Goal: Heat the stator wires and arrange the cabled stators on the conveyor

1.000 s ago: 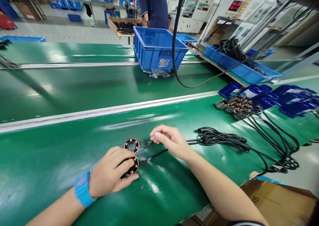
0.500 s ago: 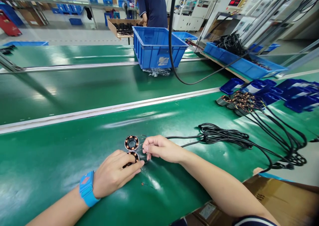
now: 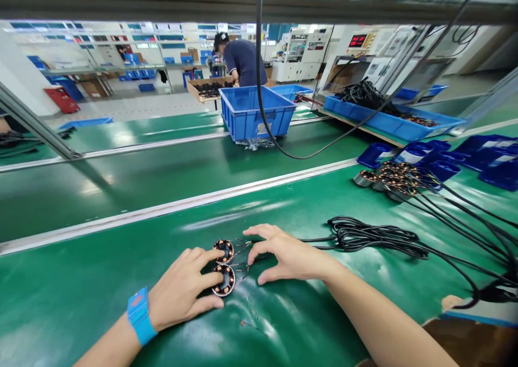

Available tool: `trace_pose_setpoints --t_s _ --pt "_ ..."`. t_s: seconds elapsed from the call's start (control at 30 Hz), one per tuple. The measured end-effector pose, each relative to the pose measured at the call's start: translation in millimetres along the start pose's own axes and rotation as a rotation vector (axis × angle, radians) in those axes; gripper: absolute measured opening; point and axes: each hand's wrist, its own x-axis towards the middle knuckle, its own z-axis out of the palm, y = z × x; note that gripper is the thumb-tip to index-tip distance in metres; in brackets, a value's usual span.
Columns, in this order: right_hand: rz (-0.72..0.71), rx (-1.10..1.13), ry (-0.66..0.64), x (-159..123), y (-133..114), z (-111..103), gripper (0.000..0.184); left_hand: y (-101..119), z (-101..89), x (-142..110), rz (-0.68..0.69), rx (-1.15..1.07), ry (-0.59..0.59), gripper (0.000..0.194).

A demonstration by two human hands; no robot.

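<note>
Since half a second ago the right hand (image 3: 289, 256) has let go of the thin wire ends it was pinching and now hovers arched, fingers spread, just right of the two wound coils (image 3: 224, 265); camera also tipped up. Left hand (image 3: 184, 289) rests flat-ish, fingers loosely spread, forefinger on the farther coil (image 3: 224, 250) and thumb side against the nearer coil (image 3: 224, 280). Reads as the wire fiddling on this pair paused or done, coils being steadied side by side on the green table (image 3: 81, 297). Count: two coils at hand, each trailing one black cable into a tangled bundle (image 3: 374, 236); a heap of more coils (image 3: 390, 175) far right, number unclear; one deep blue crate (image 3: 254, 110); one other person (image 3: 243, 59) beyond.
</note>
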Motion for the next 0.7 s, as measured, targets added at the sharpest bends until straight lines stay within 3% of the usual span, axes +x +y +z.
trace_pose_setpoints --t_s 0.07,0.2,0.37,0.47,0.53,0.57,0.63,0.7 --pt "-0.011 -0.004 -0.004 4 8 4 0.019 1 3.9 0 -0.035 0.018 -0.047 0.038" --pt "-0.025 -0.016 0.067 12 17 14 0.031 1 10.1 2 -0.08 0.095 -0.025 0.038" --pt "0.085 -0.278 0.145 16 22 18 0.008 -7 10.9 8 -0.121 0.198 0.01 0.033" --pt "0.039 -0.355 0.261 13 20 10 0.022 -11 9.1 6 -0.08 0.254 0.094 0.036" --pt "0.011 -0.407 0.351 10 13 7 0.024 -8 9.4 0 -0.022 0.287 0.226 0.045" --pt "0.002 -0.418 0.351 8 7 9 0.022 -5 10.9 -4 0.0 0.304 0.311 0.046" --pt "-0.086 -0.388 0.223 6 -8 20 0.03 10 18.1 -14 0.031 0.304 0.435 0.042" --pt "-0.244 -0.336 0.06 5 -25 38 0.033 33 30.6 -23 0.081 0.236 0.419 0.045"
